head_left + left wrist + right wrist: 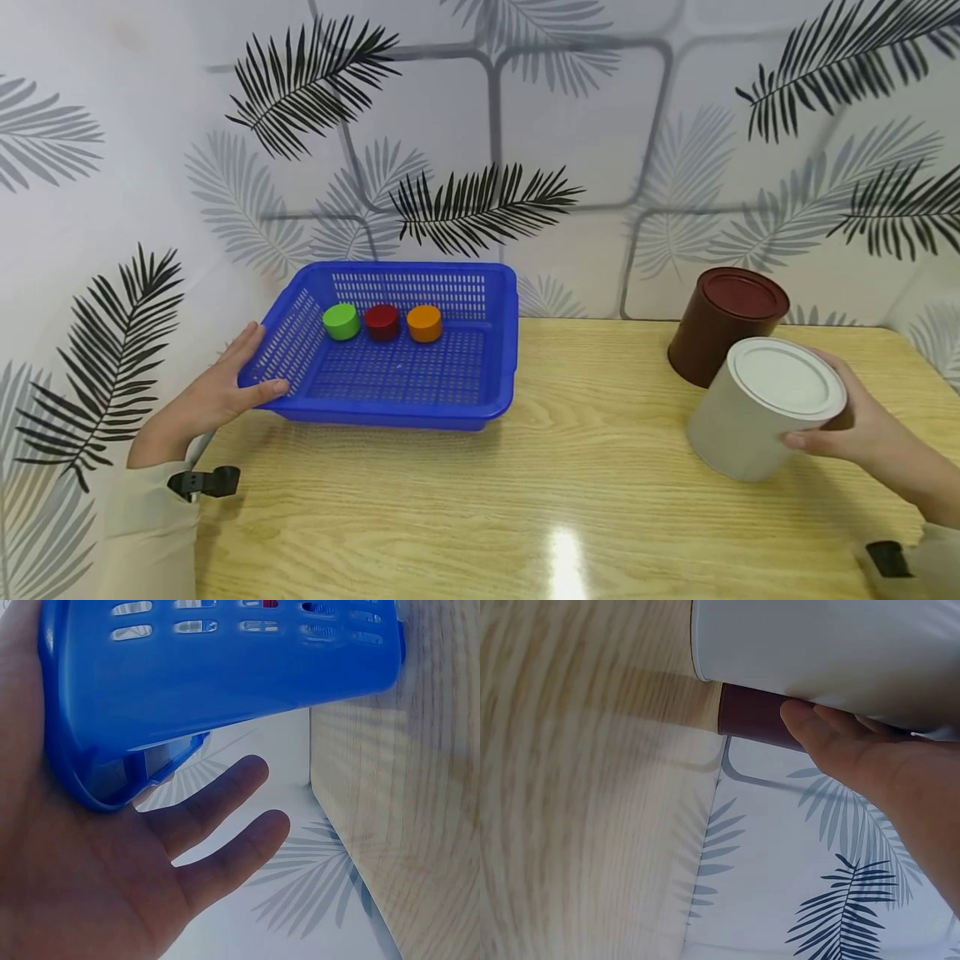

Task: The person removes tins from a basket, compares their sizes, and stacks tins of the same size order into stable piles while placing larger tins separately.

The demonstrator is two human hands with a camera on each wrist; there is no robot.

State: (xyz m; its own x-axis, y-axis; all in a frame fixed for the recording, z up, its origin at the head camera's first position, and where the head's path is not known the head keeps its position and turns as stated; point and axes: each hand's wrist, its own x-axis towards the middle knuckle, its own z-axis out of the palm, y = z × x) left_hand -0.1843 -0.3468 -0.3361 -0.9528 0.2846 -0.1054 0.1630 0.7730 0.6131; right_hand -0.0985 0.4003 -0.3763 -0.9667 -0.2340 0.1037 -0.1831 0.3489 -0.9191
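Note:
At the blue plastic basket [405, 414], my left hand [206, 400] holds the front left corner, its thumb over the rim. In the left wrist view, two of its fingers [232, 855] stretch out clear of the basket wall. Inside the basket, a green round cap [341, 322], a dark red cap [382, 322] and an orange cap [424, 323] stand in a row. My right hand [862, 425] grips a lidded white can [742, 425] from its right side. Whether that can's base touches the table is hard to tell.
Behind the white can stands a dark brown lidded can [705, 333]. The wood-grain table [600, 467] runs back to a wall [570, 133] printed with leaves. Another leaf-printed wall rises along the left side.

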